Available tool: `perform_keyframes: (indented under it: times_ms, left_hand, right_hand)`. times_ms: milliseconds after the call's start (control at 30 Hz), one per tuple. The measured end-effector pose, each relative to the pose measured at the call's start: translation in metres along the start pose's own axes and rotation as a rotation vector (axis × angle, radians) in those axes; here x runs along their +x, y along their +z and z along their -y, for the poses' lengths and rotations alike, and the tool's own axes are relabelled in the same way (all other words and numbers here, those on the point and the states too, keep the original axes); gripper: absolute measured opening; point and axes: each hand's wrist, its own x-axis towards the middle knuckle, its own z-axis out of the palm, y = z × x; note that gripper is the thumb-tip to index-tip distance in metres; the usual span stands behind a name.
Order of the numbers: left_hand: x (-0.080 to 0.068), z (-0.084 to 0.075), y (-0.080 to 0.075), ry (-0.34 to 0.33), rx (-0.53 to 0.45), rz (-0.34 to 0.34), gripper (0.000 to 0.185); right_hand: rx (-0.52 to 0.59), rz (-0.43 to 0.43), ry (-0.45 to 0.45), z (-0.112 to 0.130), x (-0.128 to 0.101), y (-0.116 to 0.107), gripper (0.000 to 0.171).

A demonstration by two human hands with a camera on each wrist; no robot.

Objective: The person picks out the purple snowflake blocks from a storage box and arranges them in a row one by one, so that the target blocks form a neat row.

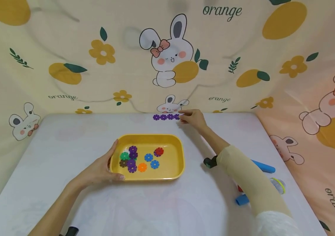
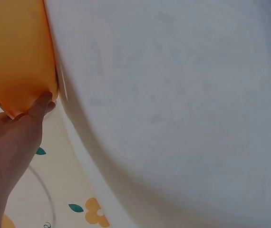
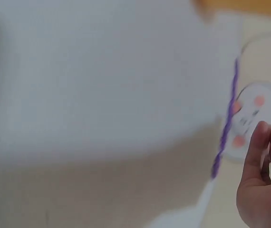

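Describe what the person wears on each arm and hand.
Both hands are bare. The left hand and its forearm are uncovered, with a black device at the wrist edge. The right hand has a cream sleeve on the forearm and a black wrist-mounted device.

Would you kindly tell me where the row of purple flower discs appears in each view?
Head: row of purple flower discs at the table's far edge, by the right hand.
Left wrist: not in it.
Right wrist: thin purple line, right of centre.
Shared landmark: white table.
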Motion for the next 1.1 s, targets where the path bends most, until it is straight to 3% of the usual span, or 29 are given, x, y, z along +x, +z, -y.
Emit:
perform_keyframes:
  times_ms: [100, 400, 700, 967, 1100]
  left_hand:
    - [0.0, 0.001, 0.001, 0.0, -0.007, 0.002, 0.131]
    - [-0.003, 0.006, 0.002, 0.031, -0.057, 0.027, 0.134]
    - [-0.003, 0.003, 0.004, 0.047, -0.017, 0.001, 0.135]
    - [-0.002, 0.001, 0.002, 0.041, -0.007, -0.003, 0.134]
    - [-0.001, 0.0, 0.002, 0.042, -0.002, 0.0, 0.134]
  right_hand:
    - [0.073, 0.06, -0.035, 0.012, -0.01, 0.011, 0.033]
    - [0.035, 0.227, -0.104, 0.044, -0.042, 0.051, 0.028]
    - [0.0, 0.391, -0.152, 0.057, -0.064, 0.088, 0.025]
    - [-0.1, 0.392, -0.142, 0.056, -0.078, 0.12, 0.026]
    - [-0.231, 0.369, -0.139, 0.048, -0.085, 0.136, 0.024]
